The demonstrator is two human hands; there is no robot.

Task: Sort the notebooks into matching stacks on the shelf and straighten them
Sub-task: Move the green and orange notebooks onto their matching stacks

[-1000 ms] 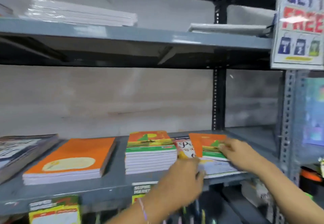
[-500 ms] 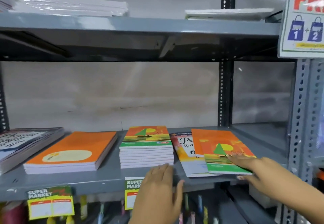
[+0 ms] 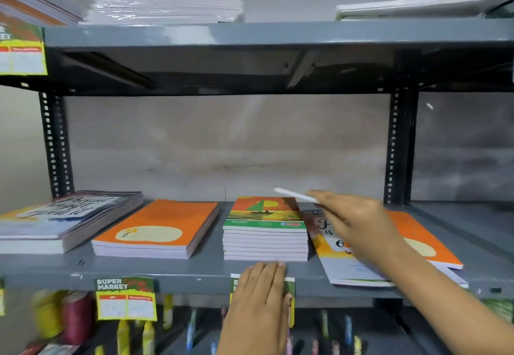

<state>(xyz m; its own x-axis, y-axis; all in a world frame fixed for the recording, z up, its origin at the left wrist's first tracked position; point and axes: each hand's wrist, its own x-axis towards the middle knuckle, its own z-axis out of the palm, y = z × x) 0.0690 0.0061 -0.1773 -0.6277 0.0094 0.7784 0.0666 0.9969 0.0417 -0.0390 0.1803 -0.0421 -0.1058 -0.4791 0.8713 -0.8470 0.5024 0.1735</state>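
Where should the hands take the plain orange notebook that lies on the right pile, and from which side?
Grip the orange notebook by its front right corner, coming from the front right. That corner sits at the shelf edge, clear of the right hand that covers its left part. It lies flat and skewed on the lettered notebook, so a thumb on top and fingers beneath would probably lift it.

Four piles of paper notebooks lie on the grey metal shelf [image 3: 178,271]: three left of the right hand [image 3: 358,226], one under it. The sailboat-cover stack [image 3: 265,232], just beyond the left hand [image 3: 261,299], holds perhaps eight notebooks. Two hands show.
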